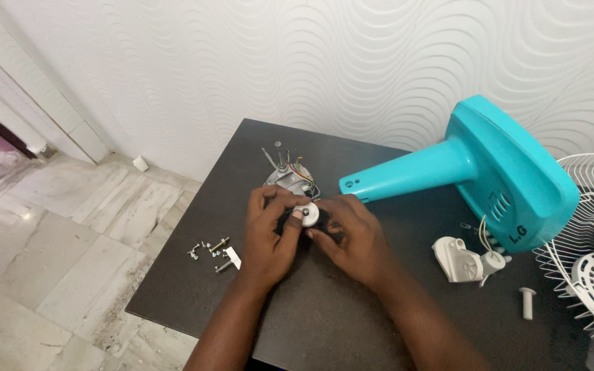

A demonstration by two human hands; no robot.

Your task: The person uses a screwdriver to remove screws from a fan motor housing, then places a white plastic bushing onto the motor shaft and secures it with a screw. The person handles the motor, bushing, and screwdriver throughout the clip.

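Both my hands meet over the middle of a dark table. My left hand and my right hand together grip a small fan motor part with a round white cap and a dark body; my left thumb presses on the cap. Just behind the hands lies a grey metal motor housing with coloured wires and a shaft sticking up. Most of the held part is hidden by my fingers.
A teal fan base with its neck lies on its side at the right. A white plastic piece with wires, a white peg and a white wire fan grille sit beyond it. Loose screws lie at the left.
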